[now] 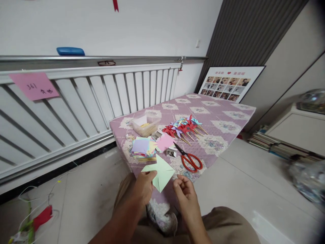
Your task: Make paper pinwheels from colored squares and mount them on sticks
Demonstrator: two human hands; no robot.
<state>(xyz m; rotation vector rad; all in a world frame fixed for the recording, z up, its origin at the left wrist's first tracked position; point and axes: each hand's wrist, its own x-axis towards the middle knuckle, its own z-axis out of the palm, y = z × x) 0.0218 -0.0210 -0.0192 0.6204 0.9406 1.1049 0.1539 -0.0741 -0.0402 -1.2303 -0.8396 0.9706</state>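
Head cam, looking down over the wearer's lap: L hand [146,186] is clamped on a pale green paper [164,173], thumb on top, gripping its left side; slits run in from the corners. Paper is held up over the near end of a table w/ a purple floral cloth [175,107]. R hand [188,195] is just beside the paper's right corner, thumb & index tips close together, other fingers curled; can't tell if there's sth small btwn them.

On the cloth, beyond the paper: red-handled scissors [188,158] to the right, blades pointing away & left; next to them a small open box [171,154] w/ tiny metal bits. Left of that, a pink sheet [165,142] & a stack of coloured paper [141,145]. Behind the stack, a see-thru plastic tub [138,129] w/ thin sticks; to its right, a bunch of pinwheels [182,128], mostly red, purple & blue, on sticks.

Bkgd: white radiator [134,88] on the left, photo board [228,83] leaning at the table's far end
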